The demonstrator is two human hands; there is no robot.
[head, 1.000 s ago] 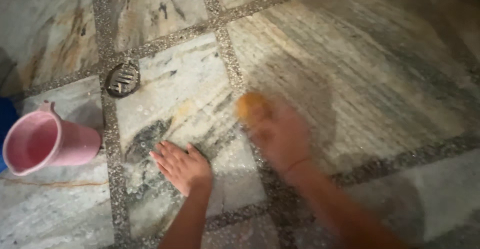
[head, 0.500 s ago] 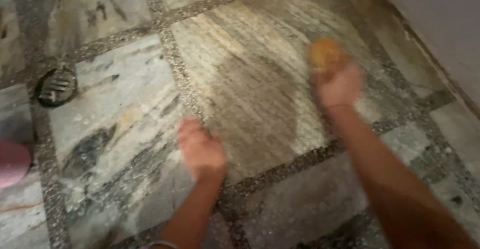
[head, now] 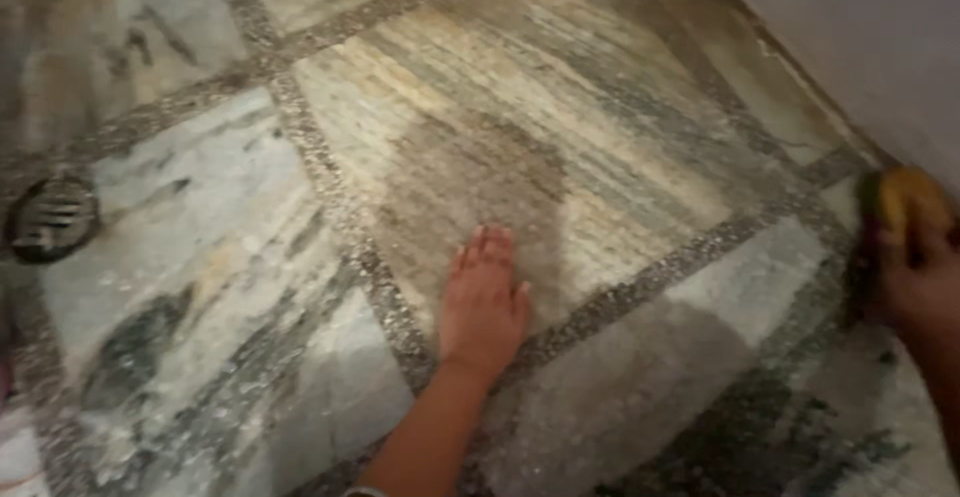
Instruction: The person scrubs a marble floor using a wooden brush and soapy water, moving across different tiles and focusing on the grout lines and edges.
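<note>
Two hands: left hand (head: 485,307) flat on floor (head: 620,87); right hand (head: 915,277) grips sponge (head: 905,197).

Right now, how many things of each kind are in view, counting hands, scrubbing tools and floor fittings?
Hands: 2, left hand flat on the floor, right hand gripping the sponge
Yellow sponge: 1
Round metal floor drain: 1
Total: 4

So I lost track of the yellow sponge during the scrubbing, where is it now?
In the head view the sponge is at the far right edge, gripped by the right hand, pressed to the floor close to the wall.
</note>
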